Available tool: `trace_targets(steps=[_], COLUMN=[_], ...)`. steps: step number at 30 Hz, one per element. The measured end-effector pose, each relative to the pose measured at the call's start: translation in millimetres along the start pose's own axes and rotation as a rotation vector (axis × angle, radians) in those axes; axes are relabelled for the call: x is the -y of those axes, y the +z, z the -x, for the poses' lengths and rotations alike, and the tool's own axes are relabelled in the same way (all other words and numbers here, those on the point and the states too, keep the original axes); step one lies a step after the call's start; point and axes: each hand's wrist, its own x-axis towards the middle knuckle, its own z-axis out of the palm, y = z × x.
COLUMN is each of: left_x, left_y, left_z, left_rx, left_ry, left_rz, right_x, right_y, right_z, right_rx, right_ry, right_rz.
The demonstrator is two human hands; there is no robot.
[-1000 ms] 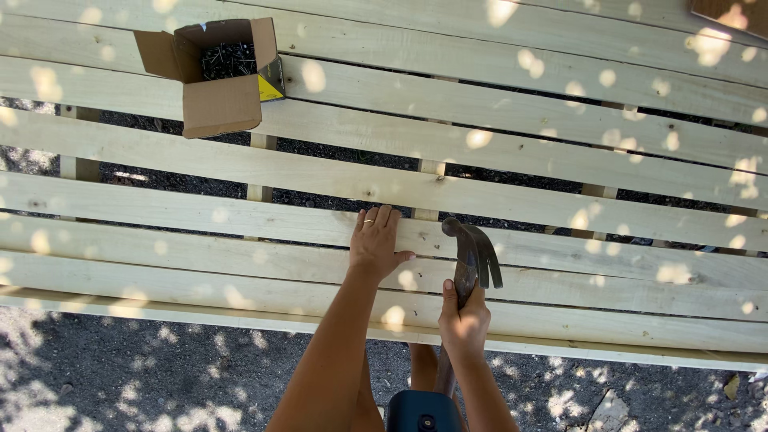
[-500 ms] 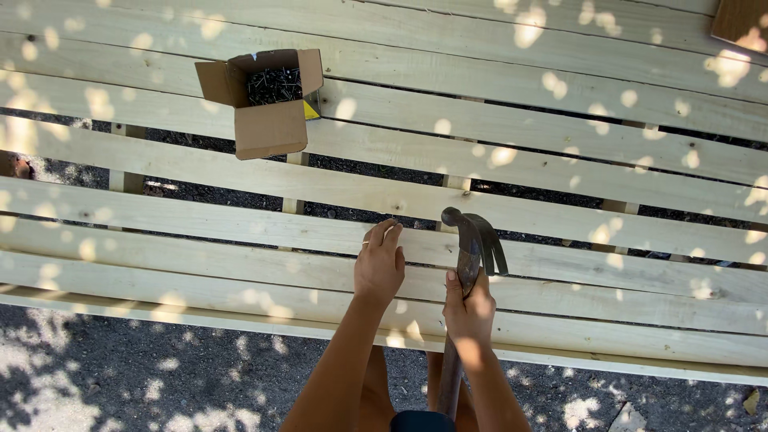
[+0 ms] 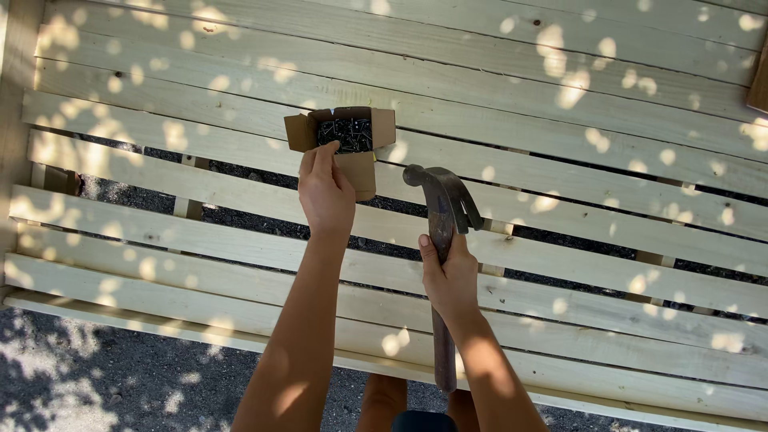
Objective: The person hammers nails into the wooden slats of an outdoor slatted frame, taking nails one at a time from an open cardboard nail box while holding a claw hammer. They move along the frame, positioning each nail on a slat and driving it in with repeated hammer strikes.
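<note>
My right hand (image 3: 450, 276) grips a claw hammer (image 3: 442, 210) by its handle, head up, above the pale wooden slats (image 3: 200, 232). My left hand (image 3: 326, 192) reaches forward, its fingertips at the near edge of an open cardboard box (image 3: 346, 138) full of dark nails. The box rests on a slat just past my left hand and left of the hammer head. Whether the fingers pinch a nail is hidden.
The slatted wooden frame spans the whole view, with gaps showing dark gravel (image 3: 240, 172) beneath. Gravel ground (image 3: 96, 384) lies below the near edge. A brown board corner (image 3: 758, 80) pokes in at the right. My legs (image 3: 408, 404) show at the bottom.
My left hand has left the slat near the hammer and stretched forward to the nail box. The hammer stays held in my right hand. The view shifted, bringing the box nearer centre.
</note>
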Motion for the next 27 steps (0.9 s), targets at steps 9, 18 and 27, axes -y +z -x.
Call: trace_targets(steps=[9,18,27], left_x=[43,50,-4], left_y=[50,60,10], left_z=[-91,-100,-74], left_rx=[0.65,0.658,0.209], left_ry=[-0.267,-0.181,-0.056], left_rz=[-0.573,-0.725,-0.332], right_x=[36,7,-38], right_y=[17,-4,-61], right_z=[-19,-11,7], right_rx=[0.074,-0.024,-0.103], right_ry=[0.143,0.199,0.22], right_rz=[-0.067,-0.199,-0.317])
